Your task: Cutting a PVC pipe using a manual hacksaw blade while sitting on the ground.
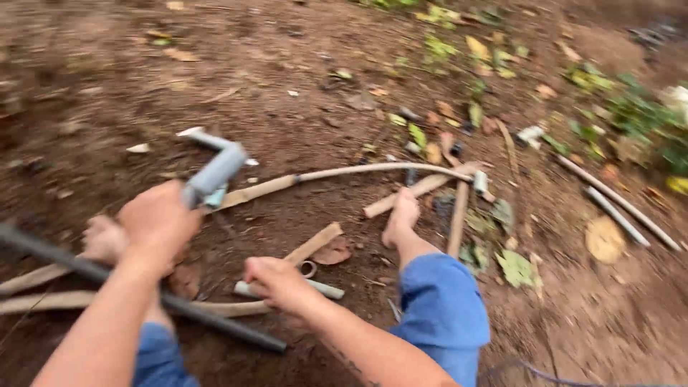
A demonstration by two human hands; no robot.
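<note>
Bare brown earth [301,64] fills the frame, strewn with dry and green leaves [516,269] toward the upper right. At the far left, a dark pipe [143,290] is seen running diagonally from the left edge down to the lower centre, crossing over pale bamboo strips [43,276] laid flat on the ground. The left hand [159,218], left of centre, is raised on an arm stretched up from the lower left; it is closed tightly round the handle of a grey tool [215,172], whose head points toward the upper right. A bare foot [104,239] is glimpsed just behind that hand. At the lower centre, the right hand [276,281] is held low, its forearm entering from the bottom edge; its fingers are curled onto a short pale stick [322,289] lying on the ground, though how firmly it is gripped cannot be told through the blur. To the right, a second bare foot [401,218] below a blue trouser leg [441,315] is pressed on the soil near more bamboo pieces [423,186]. Two pale rods [616,204] are seen lying at the right.
</note>
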